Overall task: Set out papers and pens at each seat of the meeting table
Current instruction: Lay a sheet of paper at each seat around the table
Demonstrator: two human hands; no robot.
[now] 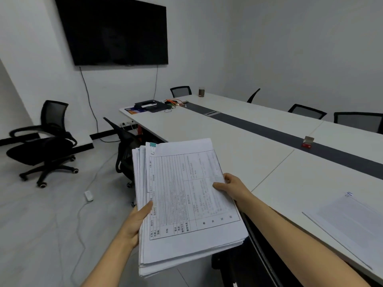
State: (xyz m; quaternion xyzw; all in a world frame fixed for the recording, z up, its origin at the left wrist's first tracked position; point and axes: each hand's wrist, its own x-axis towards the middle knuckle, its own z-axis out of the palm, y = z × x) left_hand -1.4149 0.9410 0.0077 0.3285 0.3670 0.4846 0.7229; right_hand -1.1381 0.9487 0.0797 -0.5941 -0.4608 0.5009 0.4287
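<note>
A white-walled meeting room with a dark wall screen (116, 32) holds a long white bench (228, 141) split lengthwise by a dark strip (269, 131); black mesh chairs stand along its far side, one chair (126, 146) is tucked at the near edge, and a loose office chair (47, 141) sits apart on the grey floor. The stack of papers (186, 204) is held in the air just off the near edge of the bench, a teal binder clip (153, 145) at its top left corner; the left grip (136, 222) clasps the stack's left edge, thumb on top; the right grip (234, 187) pinches the right edge, thumb pressed on the printed form. A clipped set of papers (352, 222) lies flat on the bench to the right; a small red box (307, 145) sits on the strip; a cup (201, 92) and a black device (149, 105) stand at the far end.
</note>
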